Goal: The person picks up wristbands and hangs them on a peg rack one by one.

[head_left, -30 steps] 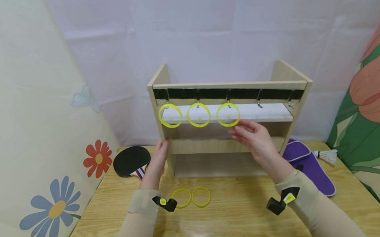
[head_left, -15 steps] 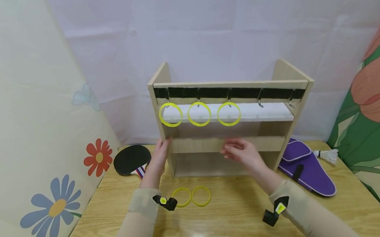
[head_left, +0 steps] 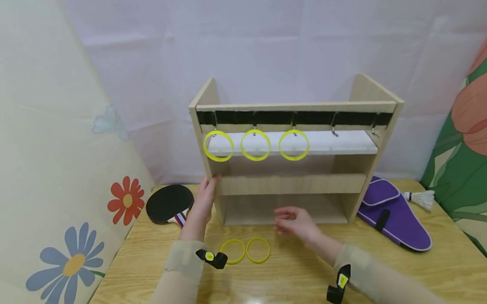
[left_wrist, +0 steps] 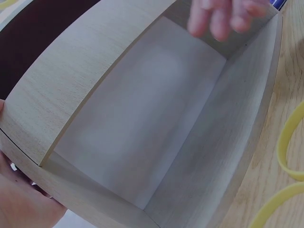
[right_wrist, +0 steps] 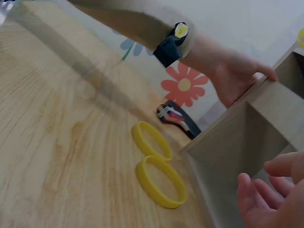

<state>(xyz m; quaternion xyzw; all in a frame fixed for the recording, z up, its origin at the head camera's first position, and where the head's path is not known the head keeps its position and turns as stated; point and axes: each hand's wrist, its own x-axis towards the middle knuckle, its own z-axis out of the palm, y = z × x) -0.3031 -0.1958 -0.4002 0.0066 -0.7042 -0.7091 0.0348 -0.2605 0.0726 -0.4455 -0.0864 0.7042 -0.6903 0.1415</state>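
My left hand [head_left: 203, 201] grips the left side panel of a light wooden shelf unit [head_left: 294, 184], thumb on its front edge. Nothing is in my right hand [head_left: 297, 224]; its fingers are loosely bent in front of the unit's bottom compartment. To its left, two yellow rings lie side by side on the table, the right ring [head_left: 258, 262] being nearer to it. In the right wrist view both table rings show, one ring [right_wrist: 161, 197] nearer the right hand. Three more yellow rings hang from the left hooks, the third ring [head_left: 294, 159] at the middle hook.
Two bare hooks, one hook [head_left: 334, 131] beside the middle one, hang at the right of the black strip [head_left: 315, 118]. A table tennis paddle [head_left: 169, 203] lies left of the unit. At the right lie a purple case [head_left: 397, 222] and a shuttlecock [head_left: 422, 199].
My right hand has come down and leftward from beside the third hanging ring to just above the table. The left hand stays on the side panel.
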